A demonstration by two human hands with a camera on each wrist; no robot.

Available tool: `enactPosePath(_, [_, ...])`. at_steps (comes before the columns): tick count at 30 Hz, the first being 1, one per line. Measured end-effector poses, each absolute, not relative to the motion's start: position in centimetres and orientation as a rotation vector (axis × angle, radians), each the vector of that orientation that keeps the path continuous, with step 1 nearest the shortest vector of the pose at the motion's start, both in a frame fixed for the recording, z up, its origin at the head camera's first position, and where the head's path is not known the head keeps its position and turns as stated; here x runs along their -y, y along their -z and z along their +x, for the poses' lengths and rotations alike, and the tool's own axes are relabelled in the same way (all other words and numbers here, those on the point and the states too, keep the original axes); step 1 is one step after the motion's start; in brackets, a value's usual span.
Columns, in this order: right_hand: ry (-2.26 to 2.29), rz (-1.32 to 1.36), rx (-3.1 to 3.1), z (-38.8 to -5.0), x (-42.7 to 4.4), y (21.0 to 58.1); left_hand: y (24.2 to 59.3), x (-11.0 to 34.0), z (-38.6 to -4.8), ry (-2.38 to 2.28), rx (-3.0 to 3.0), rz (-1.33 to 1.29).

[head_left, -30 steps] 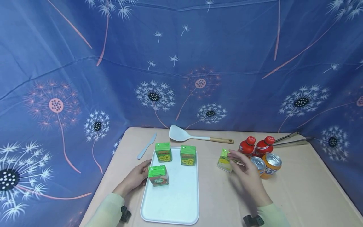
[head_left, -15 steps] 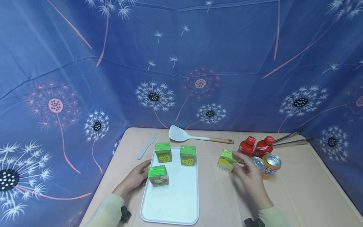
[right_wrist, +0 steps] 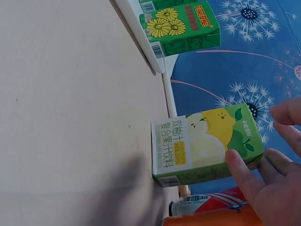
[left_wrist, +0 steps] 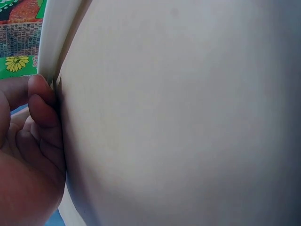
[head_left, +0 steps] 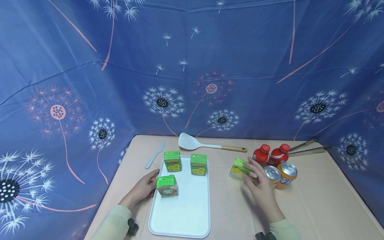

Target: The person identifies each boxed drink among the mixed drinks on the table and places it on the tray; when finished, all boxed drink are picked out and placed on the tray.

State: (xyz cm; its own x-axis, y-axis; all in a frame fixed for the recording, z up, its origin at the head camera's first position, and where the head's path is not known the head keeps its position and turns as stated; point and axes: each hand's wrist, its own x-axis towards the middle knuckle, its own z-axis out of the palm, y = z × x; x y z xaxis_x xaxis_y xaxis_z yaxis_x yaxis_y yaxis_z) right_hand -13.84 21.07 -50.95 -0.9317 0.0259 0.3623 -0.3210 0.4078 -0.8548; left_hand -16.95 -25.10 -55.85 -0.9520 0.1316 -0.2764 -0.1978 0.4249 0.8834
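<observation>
A green-and-yellow juice carton (head_left: 238,170) stands upright on the table, right of the white tray (head_left: 180,218). Beside its right side is my right hand (head_left: 261,190). In the right wrist view one fingertip overlaps the front of the juice carton (right_wrist: 207,143), while another finger stands off above its top; contact is unclear. My left hand (head_left: 143,187) pinches the tray's left rim, seen also in the left wrist view along the tray edge (left_wrist: 59,37). On the tray stand three green drink cartons: two at the far end (head_left: 172,161) (head_left: 199,164) and one at the left (head_left: 167,186).
Right of my right hand cluster two red-capped bottles (head_left: 261,155) (head_left: 280,155) and two orange cans (head_left: 272,173) (head_left: 287,175). Metal tongs (head_left: 309,150) lie behind them. A spatula (head_left: 207,145) and a pale knife (head_left: 155,155) lie at the back. Patterned blue cloth encloses the table.
The right hand's fingers have shifted off the carton's top to its right side and spread a little. The carton has hardly moved. My left hand stays at the tray's rim.
</observation>
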Motion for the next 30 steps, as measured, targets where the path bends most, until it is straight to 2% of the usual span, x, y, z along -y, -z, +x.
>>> enactPosePath(30, [-1.724,0.002,2.435,-15.7,-20.0,52.4,56.1,25.1,-17.1,-1.535,-2.395,-0.036])
